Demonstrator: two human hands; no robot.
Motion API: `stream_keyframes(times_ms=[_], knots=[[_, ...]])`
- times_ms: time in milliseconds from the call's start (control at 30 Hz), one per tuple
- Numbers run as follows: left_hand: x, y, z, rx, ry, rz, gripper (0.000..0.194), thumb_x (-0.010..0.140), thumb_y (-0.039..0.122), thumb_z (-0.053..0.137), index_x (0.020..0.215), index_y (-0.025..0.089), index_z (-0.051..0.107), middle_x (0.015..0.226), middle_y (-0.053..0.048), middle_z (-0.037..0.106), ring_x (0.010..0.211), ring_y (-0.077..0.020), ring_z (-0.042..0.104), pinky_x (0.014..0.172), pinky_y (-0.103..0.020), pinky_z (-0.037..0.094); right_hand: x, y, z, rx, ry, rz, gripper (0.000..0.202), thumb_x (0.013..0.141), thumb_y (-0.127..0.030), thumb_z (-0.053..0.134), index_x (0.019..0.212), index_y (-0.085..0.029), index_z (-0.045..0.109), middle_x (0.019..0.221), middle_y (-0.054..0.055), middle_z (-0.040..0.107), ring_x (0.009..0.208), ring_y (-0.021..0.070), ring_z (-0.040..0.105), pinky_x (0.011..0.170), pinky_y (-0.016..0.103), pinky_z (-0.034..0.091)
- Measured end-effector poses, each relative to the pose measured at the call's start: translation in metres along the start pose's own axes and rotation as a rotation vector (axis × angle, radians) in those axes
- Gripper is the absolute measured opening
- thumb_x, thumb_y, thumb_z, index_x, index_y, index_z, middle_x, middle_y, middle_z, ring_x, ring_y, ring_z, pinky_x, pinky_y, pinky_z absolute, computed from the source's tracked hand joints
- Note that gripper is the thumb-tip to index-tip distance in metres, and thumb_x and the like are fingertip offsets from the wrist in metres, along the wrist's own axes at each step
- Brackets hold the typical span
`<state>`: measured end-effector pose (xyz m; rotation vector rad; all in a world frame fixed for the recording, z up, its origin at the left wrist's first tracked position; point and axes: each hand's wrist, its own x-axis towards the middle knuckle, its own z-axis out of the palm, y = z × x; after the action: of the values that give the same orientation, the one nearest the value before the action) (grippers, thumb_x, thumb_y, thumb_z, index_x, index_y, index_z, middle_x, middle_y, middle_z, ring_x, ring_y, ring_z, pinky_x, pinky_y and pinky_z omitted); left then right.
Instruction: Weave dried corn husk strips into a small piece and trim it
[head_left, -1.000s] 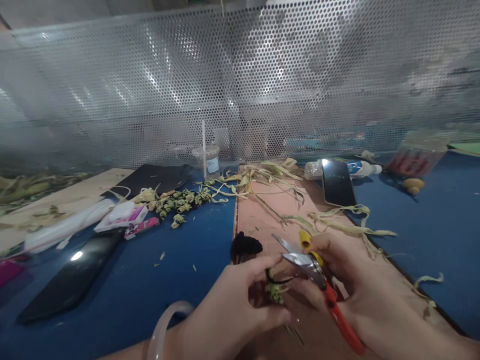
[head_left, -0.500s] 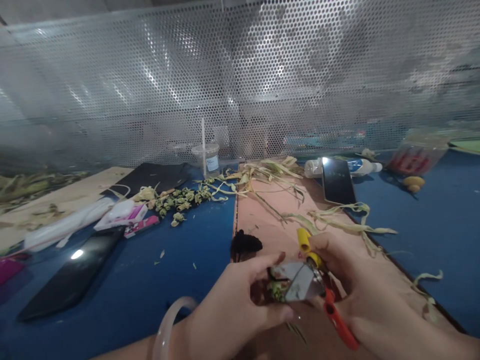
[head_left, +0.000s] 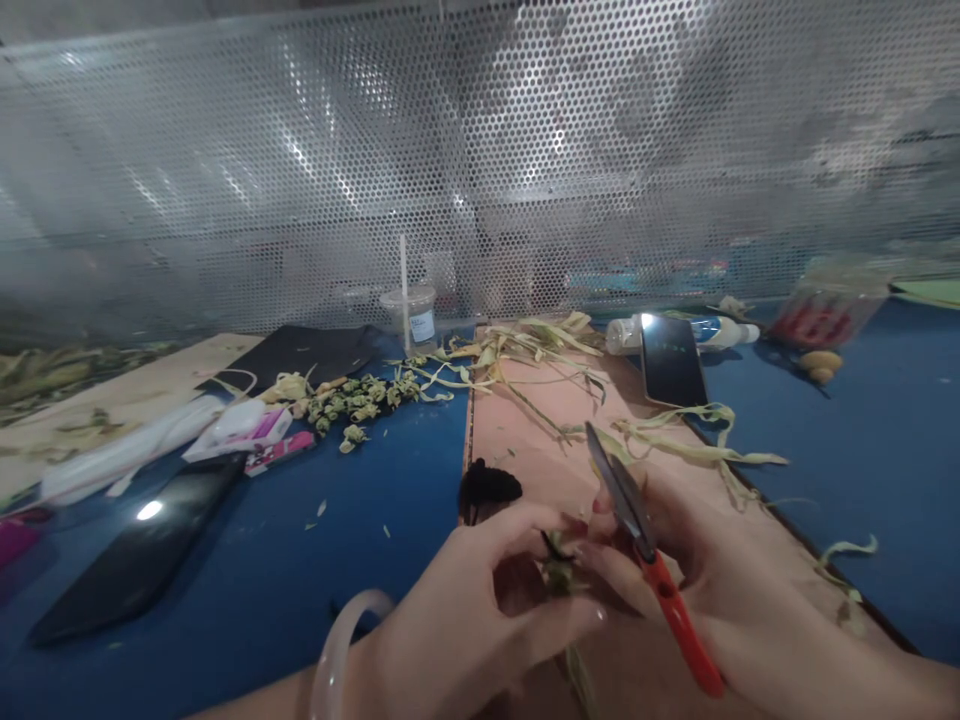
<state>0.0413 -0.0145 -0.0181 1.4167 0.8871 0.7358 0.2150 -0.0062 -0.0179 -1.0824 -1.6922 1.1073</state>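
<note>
My left hand [head_left: 472, 590] pinches a small green piece [head_left: 559, 578], perhaps folded dry leaf, between thumb and fingers. A thin dark strip [head_left: 555, 547] crosses its top, and pale stalk-like ends hang below. Red-handled scissors [head_left: 684, 630] lie in my right hand [head_left: 727, 600], their blades pointing up and away from the piece. The fingertips of my right hand reach to the piece beside my left fingers. Whether they grip it cannot be made out. A black fuzzy item [head_left: 489, 485] lies just beyond my left hand.
Dry leaf strips [head_left: 540, 345] lie across the pinkish board [head_left: 510, 425]. Small green knotted pieces [head_left: 356, 400] are heaped at left, near a lidded cup with straw [head_left: 420, 320]. A phone [head_left: 673, 365] leans on a bottle at right; a black slab [head_left: 142, 550] lies left. Perforated metal [head_left: 450, 150] stands behind.
The scissors have turned in my right hand, their blades swinging from the green piece to point up and away. The yellow handle is no longer visible. My right fingertips have moved to the piece.
</note>
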Motion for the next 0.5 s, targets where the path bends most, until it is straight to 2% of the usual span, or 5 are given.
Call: stream_keyframes(times_ms=[200,333,500], knots=[[0.001,0.002,-0.006,0.196,0.058,-0.032,0.021,0.078,0.032,0.055,0.089,0.017,0.066,0.087,-0.004,0.066,0.086,-0.0181,0.059,0.080,-0.029,0.045,-0.003,0.008,-0.001,0.051,-0.070,0.088,0.026,0.072,-0.039,0.065,0.085,-0.021,0.053,0.075,0.002,0.057,0.066,0.0137,0.056,0.055,0.023,0.050],[0.004,-0.003,-0.007,0.186,0.074,-0.038,0.017,0.077,0.029,0.056,0.084,0.016,0.065,0.085,-0.003,0.066,0.082,-0.0168,0.059,0.076,-0.028,0.045,-0.002,0.009,-0.001,0.093,-0.083,0.079,0.027,0.073,-0.038,0.064,0.090,-0.021,0.052,0.075,0.001,0.056,0.067,0.0133,0.056,0.057,0.023,0.051],[0.007,-0.001,-0.008,0.159,0.122,-0.084,0.014,0.075,0.029,0.059,0.078,0.016,0.063,0.079,0.000,0.064,0.079,-0.0156,0.059,0.074,-0.027,0.045,0.002,0.008,-0.011,0.103,-0.114,0.032,0.023,0.077,-0.031,0.062,0.095,-0.022,0.050,0.090,0.003,0.057,0.080,0.0149,0.057,0.070,0.027,0.051]])
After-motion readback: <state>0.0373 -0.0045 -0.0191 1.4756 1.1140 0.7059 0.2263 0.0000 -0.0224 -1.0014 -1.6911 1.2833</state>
